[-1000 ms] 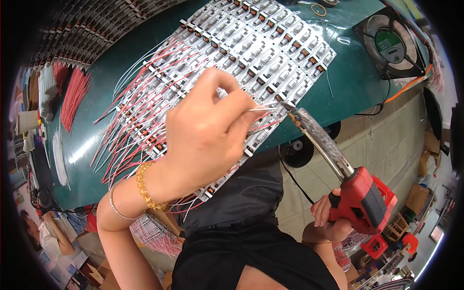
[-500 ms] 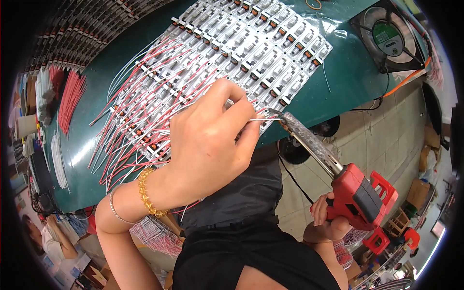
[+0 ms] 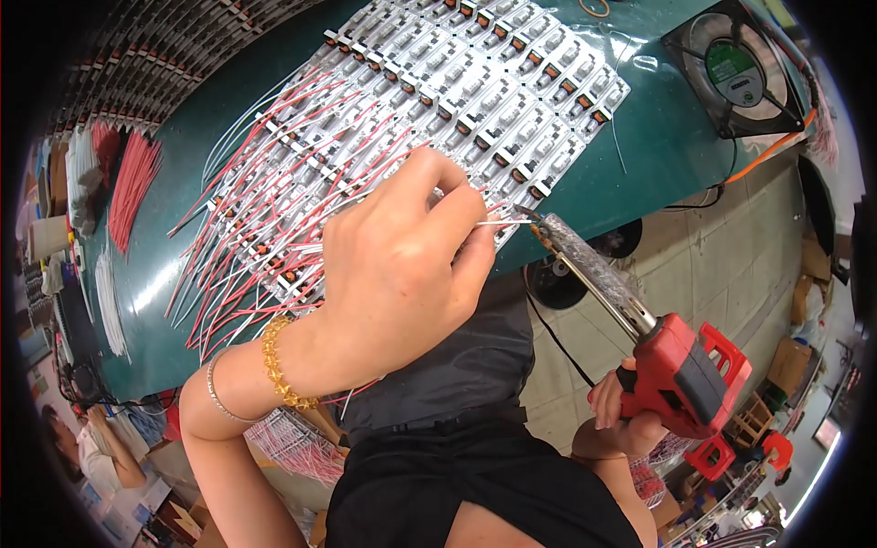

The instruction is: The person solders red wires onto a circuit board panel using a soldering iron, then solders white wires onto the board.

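Note:
My left hand (image 3: 397, 260) is closed in a pinch, holding a thin white wire (image 3: 504, 222) that sticks out to the right of the fingertips. In my right hand (image 3: 623, 416) is the grip of a red and black soldering gun (image 3: 685, 379). Its dark tip points up and left, close to the wire's free end; whether they touch I cannot tell. Beneath both lies a panel of small white circuit boards (image 3: 512, 100) in rows. Many red and white wires (image 3: 274, 196) trail off its left part, and my left hand hides some of the panel.
The panel rests on a green table (image 3: 617, 178). Bundles of red wires (image 3: 134, 192) and white wires (image 3: 110, 301) lie at the left. A square black fan (image 3: 734, 68) stands at the far right. More panels (image 3: 155, 64) are at the far left. Another person (image 3: 100, 447) is at lower left.
The soldering gun's barrel has shifted slightly right and down. The free end of the white wire sits a little higher. My left hand stays nearly in place, still pinching the wire.

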Demonstrator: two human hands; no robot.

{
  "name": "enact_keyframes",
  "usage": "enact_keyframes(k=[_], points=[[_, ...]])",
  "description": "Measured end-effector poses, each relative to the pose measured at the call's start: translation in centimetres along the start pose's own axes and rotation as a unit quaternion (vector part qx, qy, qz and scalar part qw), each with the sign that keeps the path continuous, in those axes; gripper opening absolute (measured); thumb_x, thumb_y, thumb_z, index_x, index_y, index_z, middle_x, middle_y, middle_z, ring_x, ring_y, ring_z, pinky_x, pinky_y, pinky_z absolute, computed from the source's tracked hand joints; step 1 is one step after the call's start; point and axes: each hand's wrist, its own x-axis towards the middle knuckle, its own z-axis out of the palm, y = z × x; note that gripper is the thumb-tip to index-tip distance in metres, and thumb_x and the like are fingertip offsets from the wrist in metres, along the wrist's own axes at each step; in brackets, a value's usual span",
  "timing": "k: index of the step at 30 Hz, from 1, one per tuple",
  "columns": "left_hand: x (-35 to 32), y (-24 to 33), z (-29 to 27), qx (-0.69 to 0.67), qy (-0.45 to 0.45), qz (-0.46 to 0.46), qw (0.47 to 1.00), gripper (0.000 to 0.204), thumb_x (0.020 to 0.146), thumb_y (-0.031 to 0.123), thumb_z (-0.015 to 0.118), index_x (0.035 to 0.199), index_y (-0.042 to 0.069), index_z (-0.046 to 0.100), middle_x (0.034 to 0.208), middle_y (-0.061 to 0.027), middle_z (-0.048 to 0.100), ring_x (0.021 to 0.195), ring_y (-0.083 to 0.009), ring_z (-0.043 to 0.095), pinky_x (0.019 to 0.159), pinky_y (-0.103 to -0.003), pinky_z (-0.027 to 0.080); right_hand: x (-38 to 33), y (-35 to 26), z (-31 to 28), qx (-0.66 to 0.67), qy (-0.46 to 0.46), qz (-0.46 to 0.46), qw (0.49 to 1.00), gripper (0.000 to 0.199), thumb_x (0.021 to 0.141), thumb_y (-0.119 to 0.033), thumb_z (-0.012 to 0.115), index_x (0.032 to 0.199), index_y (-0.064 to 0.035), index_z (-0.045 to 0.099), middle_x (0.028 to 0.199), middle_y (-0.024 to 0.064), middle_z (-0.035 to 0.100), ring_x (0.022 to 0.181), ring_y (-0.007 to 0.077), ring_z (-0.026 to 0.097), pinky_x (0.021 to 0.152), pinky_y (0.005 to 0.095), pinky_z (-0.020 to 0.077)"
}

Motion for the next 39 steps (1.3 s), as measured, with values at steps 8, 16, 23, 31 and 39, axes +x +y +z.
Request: enact_keyframes(k=[8,16,23,31,39], points=[[0.2,0.1,-0.4,0.004,-0.022,-0.009,1.000,0.007,0.067,-0.002,0.065,0.070,0.001,0.060,0.076,-0.0063,0.055,0.056,-0.0166,0.056,0.050,-0.026,0.045,0.1,0.3,-0.1,-0.004,0.015,-0.020,1.000,0.085,0.077,-0.061,0.059,0.122,0.0085,0.041,0.047,-0.0017,0.044,0.037,0.0115,0.044,0.044,0.0257,0.0395],[0.0,0.0,-0.7,0.009,-0.023,-0.004,1.000,0.009,0.069,0.000,0.068,0.072,0.001,0.059,0.075,-0.0072,0.055,0.057,-0.0175,0.056,0.050,-0.028,0.045,0.7,0.3,0.5,-0.010,0.014,-0.021,1.000,0.084,0.078,-0.061,0.057,0.120,0.0094,0.040,0.044,-0.0023,0.042,0.036,0.0106,0.043,0.042,0.0236,0.0382],[1.0,0.1,-1.7,-0.062,-0.091,-0.003,0.994,0.011,0.075,-0.001,0.064,0.082,0.000,0.056,0.074,-0.0095,0.053,0.062,-0.0246,0.054,0.053,-0.031,0.043,1.2,0.3,0.8,0.025,0.061,-0.039,0.997,0.082,0.079,-0.062,0.055,0.115,0.0097,0.038,0.044,-0.0024,0.041,0.034,0.0094,0.041,0.039,0.0220,0.0370],[0.5,-1.6,-1.5,0.089,-0.098,0.097,0.986,0.012,0.071,0.004,0.059,0.076,0.004,0.048,0.066,-0.0085,0.045,0.047,-0.0228,0.051,0.039,-0.034,0.038,3.3,0.5,2.5,0.042,0.074,-0.063,0.994,0.081,0.079,-0.062,0.055,0.113,0.0089,0.038,0.045,-0.0033,0.040,0.034,0.0087,0.040,0.038,0.0214,0.0367],[0.1,-2.2,-2.1,0.171,-0.088,0.174,0.966,0.009,0.070,0.005,0.055,0.072,0.005,0.045,0.062,-0.0055,0.042,0.045,-0.0163,0.048,0.040,-0.029,0.039,5.2,0.2,3.3,0.055,0.046,-0.076,0.995,0.079,0.080,-0.062,0.054,0.114,0.0087,0.038,0.044,-0.0026,0.038,0.033,0.0088,0.039,0.040,0.0225,0.0391]])
